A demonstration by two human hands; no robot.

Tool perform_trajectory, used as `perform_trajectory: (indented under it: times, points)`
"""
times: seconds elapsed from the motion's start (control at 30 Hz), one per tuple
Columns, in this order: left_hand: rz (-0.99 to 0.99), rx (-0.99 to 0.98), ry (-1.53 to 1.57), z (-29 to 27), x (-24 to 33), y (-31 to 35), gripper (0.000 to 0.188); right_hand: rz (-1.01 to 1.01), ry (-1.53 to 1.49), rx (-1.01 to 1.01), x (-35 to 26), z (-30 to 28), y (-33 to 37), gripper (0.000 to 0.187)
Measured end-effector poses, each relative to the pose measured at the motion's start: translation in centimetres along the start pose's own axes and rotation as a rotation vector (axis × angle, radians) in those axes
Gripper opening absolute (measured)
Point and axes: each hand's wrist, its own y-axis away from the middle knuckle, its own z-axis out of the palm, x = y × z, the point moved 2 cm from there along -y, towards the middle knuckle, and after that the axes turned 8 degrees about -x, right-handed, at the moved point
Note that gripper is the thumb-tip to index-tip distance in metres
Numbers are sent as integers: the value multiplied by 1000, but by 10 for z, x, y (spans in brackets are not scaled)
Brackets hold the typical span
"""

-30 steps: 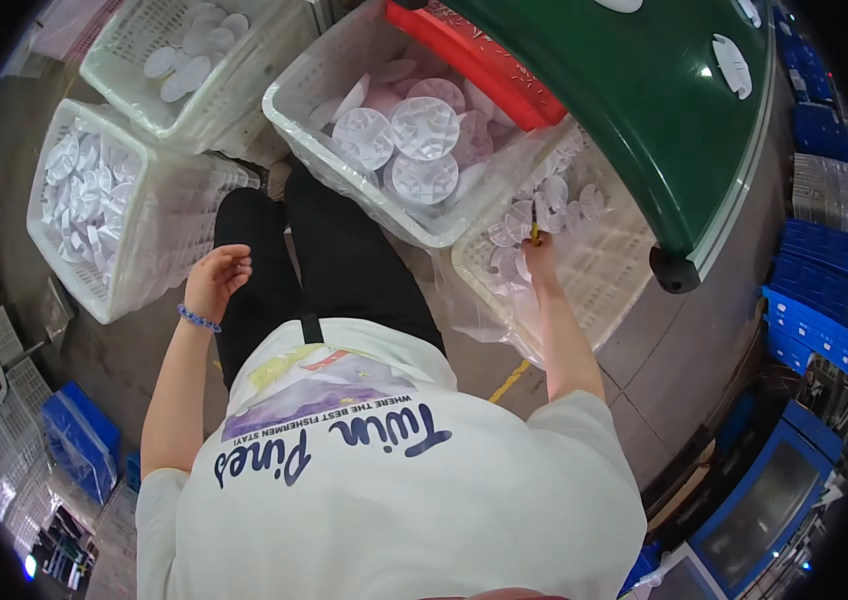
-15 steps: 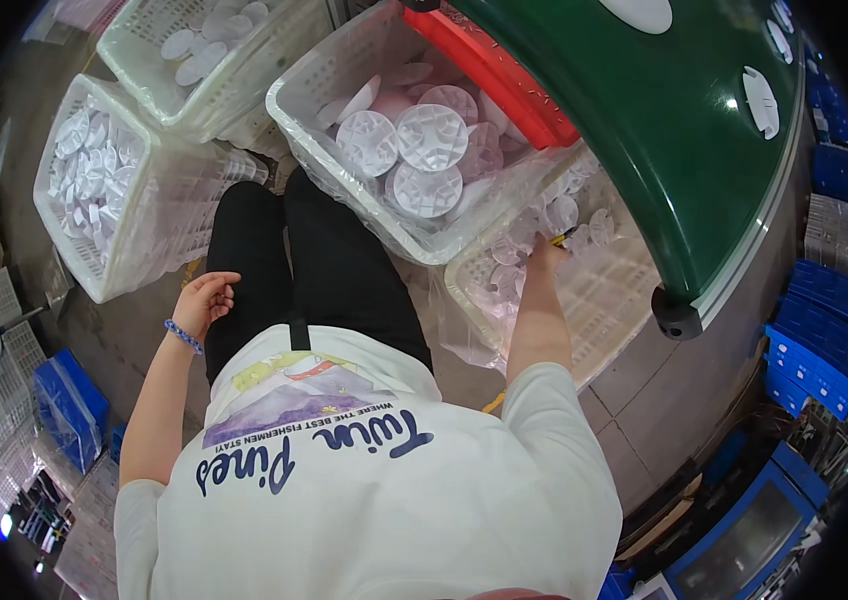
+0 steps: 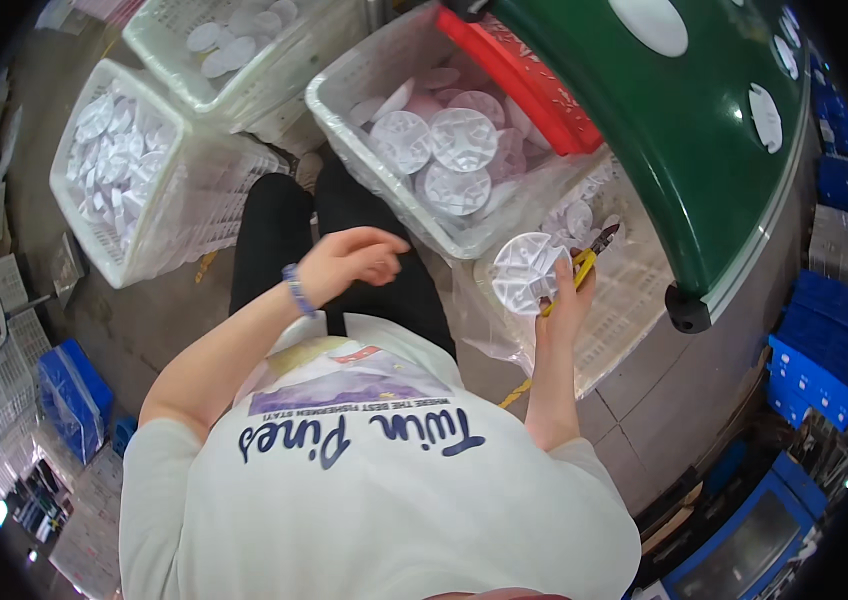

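Note:
In my right hand (image 3: 566, 303) is a pair of yellow-handled cutting pliers (image 3: 585, 266), their dark jaws pointing up and to the right. The same fingers also pinch the edge of a white round plastic disc (image 3: 522, 275) with moulded ribs. Both are above the near part of a pale crate (image 3: 612, 325) that has small clear-white pieces at its far end. My left hand (image 3: 356, 262) hovers over my lap with nothing in it, the index finger stretched to the right and the others loosely bent.
A bag-lined white crate (image 3: 319, 105) of similar discs stands ahead, with a red tray (image 3: 534, 85) across its far right corner. A green curved machine cover (image 3: 684, 130) juts in at the right. Two more crates of white parts, a nearer one (image 3: 114, 265) and a farther one (image 3: 159, 75), stand left.
My right hand has come up out of the pale crate toward me, now with a white disc as well as the pliers. My left hand has moved right and forward across my lap.

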Motion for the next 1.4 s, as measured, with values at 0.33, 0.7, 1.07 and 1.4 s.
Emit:
perform_trajectory:
  times: [0.33,0.7,1.07,1.4]
  points:
    - [118,4,-196,0,-23,10,40,21,162,-639,-12,101,58,41]
    - [149,167,-261,-20,-35,35,42,-787,1385,-947,-67,138,84,54]
    - [101,393,-556,-29,-47,48,33,-765,1371,-1043,-37,153,92,49]
    - [91,485,-887,-40,-58,42,29,-649,1208,-1067,-10,145,92,43]
